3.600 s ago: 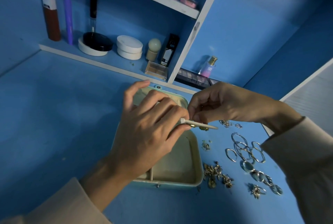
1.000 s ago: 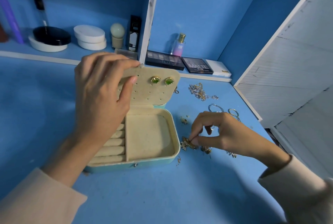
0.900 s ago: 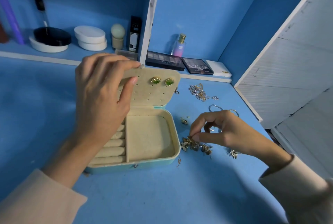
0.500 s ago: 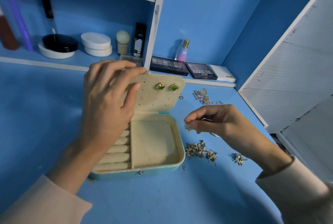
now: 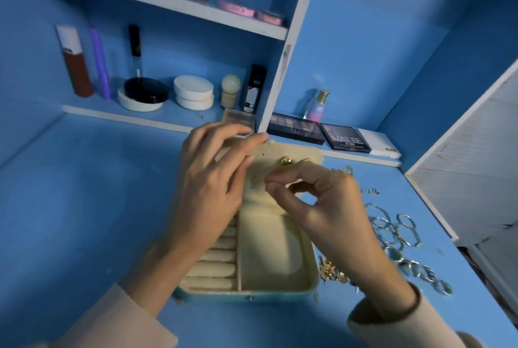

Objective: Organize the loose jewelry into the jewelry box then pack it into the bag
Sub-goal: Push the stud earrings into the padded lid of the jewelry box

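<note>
An open teal jewelry box with a cream lining lies on the blue desk. My left hand pinches the top edge of its perforated earring panel and holds it upright. One green-and-gold stud shows on the panel; a second beside it is half hidden. My right hand hovers in front of the panel, thumb and forefinger pinched on a small piece too tiny to make out. Loose gold earrings lie right of the box. Silver rings and hoops are spread further right.
A chain lies behind my right hand. Eyeshadow palettes and a small perfume bottle line the back ledge. Jars, tubes and compacts fill the shelf behind. A white panel bounds the desk on the right.
My right hand picked a small piece from the gold pile and lifted it left, up to the earring panel. My left hand kept hold of the panel. The camera tilted up.
</note>
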`<action>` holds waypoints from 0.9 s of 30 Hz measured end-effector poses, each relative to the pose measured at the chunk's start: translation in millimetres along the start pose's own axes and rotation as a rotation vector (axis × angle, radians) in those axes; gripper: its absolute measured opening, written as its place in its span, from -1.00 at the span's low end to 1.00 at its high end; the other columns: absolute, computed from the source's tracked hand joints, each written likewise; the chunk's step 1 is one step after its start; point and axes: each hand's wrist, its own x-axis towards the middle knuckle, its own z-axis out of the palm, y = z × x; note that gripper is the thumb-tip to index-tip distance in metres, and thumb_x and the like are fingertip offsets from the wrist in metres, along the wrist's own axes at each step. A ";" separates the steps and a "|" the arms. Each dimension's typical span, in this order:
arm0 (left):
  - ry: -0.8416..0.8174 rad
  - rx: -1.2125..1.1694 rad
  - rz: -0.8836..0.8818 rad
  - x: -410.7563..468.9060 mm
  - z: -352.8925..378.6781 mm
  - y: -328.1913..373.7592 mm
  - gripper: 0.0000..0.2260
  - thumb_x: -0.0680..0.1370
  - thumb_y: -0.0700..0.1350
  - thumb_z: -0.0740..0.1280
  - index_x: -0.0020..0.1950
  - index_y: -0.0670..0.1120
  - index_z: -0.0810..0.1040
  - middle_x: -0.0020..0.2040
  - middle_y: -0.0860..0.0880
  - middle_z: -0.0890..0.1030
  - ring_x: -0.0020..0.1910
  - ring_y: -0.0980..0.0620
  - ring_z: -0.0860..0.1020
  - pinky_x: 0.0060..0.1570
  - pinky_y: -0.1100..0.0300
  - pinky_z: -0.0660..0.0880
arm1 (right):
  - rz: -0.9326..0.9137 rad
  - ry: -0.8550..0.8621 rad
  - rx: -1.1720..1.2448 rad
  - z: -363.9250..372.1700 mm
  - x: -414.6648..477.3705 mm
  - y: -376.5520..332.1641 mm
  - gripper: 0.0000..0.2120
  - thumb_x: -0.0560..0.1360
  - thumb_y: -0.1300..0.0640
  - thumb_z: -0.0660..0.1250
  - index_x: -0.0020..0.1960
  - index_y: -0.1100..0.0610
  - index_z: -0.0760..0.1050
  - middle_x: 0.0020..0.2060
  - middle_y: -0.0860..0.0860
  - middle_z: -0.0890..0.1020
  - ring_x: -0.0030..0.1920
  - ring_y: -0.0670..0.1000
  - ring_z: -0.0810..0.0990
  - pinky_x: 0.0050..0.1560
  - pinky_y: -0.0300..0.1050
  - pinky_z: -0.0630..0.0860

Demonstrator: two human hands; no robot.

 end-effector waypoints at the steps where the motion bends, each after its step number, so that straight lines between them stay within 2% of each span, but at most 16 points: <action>1: -0.005 -0.003 -0.003 -0.1 -0.6 -0.1 -0.71 0.49 -0.29 0.36 0.20 -0.13 0.59 0.10 -0.10 0.57 0.10 -0.09 0.45 0.17 0.11 0.38 | -0.002 0.009 -0.005 2.8 1.2 -1.0 -0.95 0.36 0.15 0.39 -0.25 0.04 0.63 -0.29 -0.13 0.67 -0.27 -0.11 0.62 -0.14 -0.24 0.56; 7: -0.005 -0.014 -0.028 -0.6 0.7 -1.8 -0.69 0.47 -0.29 0.36 0.20 -0.11 0.59 0.10 -0.08 0.56 0.13 -0.04 0.42 0.16 0.09 0.40 | 0.007 0.037 0.018 10.4 6.4 -6.4 -0.84 0.35 0.19 0.51 -0.22 -0.07 0.66 -0.33 -0.12 0.66 -0.33 -0.09 0.57 -0.24 -0.29 0.50; 10: -0.010 -0.008 -0.033 -0.9 1.4 -1.3 -0.64 0.45 -0.36 0.38 0.21 -0.11 0.59 0.10 -0.07 0.56 0.14 -0.02 0.41 0.16 0.12 0.39 | 0.078 0.039 0.087 10.5 6.8 -7.3 -0.94 0.35 0.13 0.48 -0.20 -0.02 0.67 -0.43 -0.11 0.64 -0.44 -0.14 0.53 -0.35 -0.28 0.46; 12: -0.006 -0.002 -0.032 -0.6 1.1 -1.1 -0.67 0.47 -0.33 0.37 0.21 -0.10 0.59 0.10 -0.07 0.56 0.13 -0.03 0.43 0.15 0.12 0.40 | 0.115 0.023 0.159 10.4 6.2 -7.6 -0.95 0.37 0.17 0.47 -0.20 0.04 0.67 -0.48 -0.04 0.62 -0.49 -0.11 0.52 -0.40 -0.28 0.46; 14: -0.004 0.007 -0.030 -0.5 0.9 -1.4 -0.69 0.48 -0.30 0.35 0.21 -0.10 0.59 0.10 -0.07 0.57 0.13 -0.04 0.43 0.15 0.11 0.40 | 0.136 0.012 0.195 9.7 6.0 -8.2 -0.94 0.36 0.22 0.47 -0.19 0.09 0.68 -0.49 -0.02 0.62 -0.48 -0.10 0.53 -0.37 -0.30 0.48; 17: -0.012 0.014 -0.038 -0.8 1.4 -2.1 -0.65 0.45 -0.33 0.37 0.21 -0.09 0.59 0.11 -0.07 0.57 0.14 -0.04 0.42 0.18 0.15 0.36 | 0.164 -0.042 0.208 9.4 6.7 -7.8 -0.86 0.34 0.27 0.48 -0.13 0.09 0.67 -0.40 -0.01 0.64 -0.37 -0.10 0.57 -0.24 -0.30 0.53; 19: -0.011 0.027 -0.036 -0.8 1.5 -2.2 -0.66 0.46 -0.32 0.36 0.21 -0.10 0.59 0.11 -0.07 0.57 0.14 -0.04 0.42 0.19 0.14 0.36 | 0.148 -0.070 0.174 10.4 7.3 -6.4 -0.77 0.36 0.36 0.45 -0.09 0.07 0.67 -0.36 -0.02 0.64 -0.32 -0.11 0.60 -0.16 -0.28 0.55; 21: -0.013 0.031 -0.035 -0.7 1.8 -2.2 -0.67 0.47 -0.30 0.36 0.21 -0.10 0.59 0.11 -0.07 0.57 0.14 -0.04 0.42 0.19 0.14 0.36 | 0.113 -0.042 0.099 12.2 7.3 -4.9 -0.73 0.39 0.40 0.40 -0.09 0.06 0.66 -0.40 -0.03 0.63 -0.37 -0.13 0.60 -0.21 -0.34 0.53; 24: -0.015 0.029 -0.035 -0.9 2.2 -2.3 -0.68 0.47 -0.27 0.35 0.22 -0.10 0.58 0.11 -0.08 0.57 0.15 -0.03 0.41 0.19 0.14 0.35 | 0.057 0.040 -0.016 15.3 8.4 -5.3 -0.81 0.41 0.30 0.42 -0.13 0.01 0.66 -0.47 -0.05 0.61 -0.46 -0.13 0.57 -0.32 -0.35 0.49; 27: -0.012 0.024 -0.035 -0.9 2.1 -2.0 -0.67 0.47 -0.28 0.36 0.22 -0.10 0.58 0.10 -0.08 0.57 0.15 -0.03 0.41 0.19 0.13 0.37 | 0.022 0.084 -0.091 17.1 10.8 -5.1 -0.84 0.41 0.20 0.43 -0.21 -0.07 0.63 -0.45 -0.06 0.60 -0.48 -0.06 0.53 -0.35 -0.18 0.52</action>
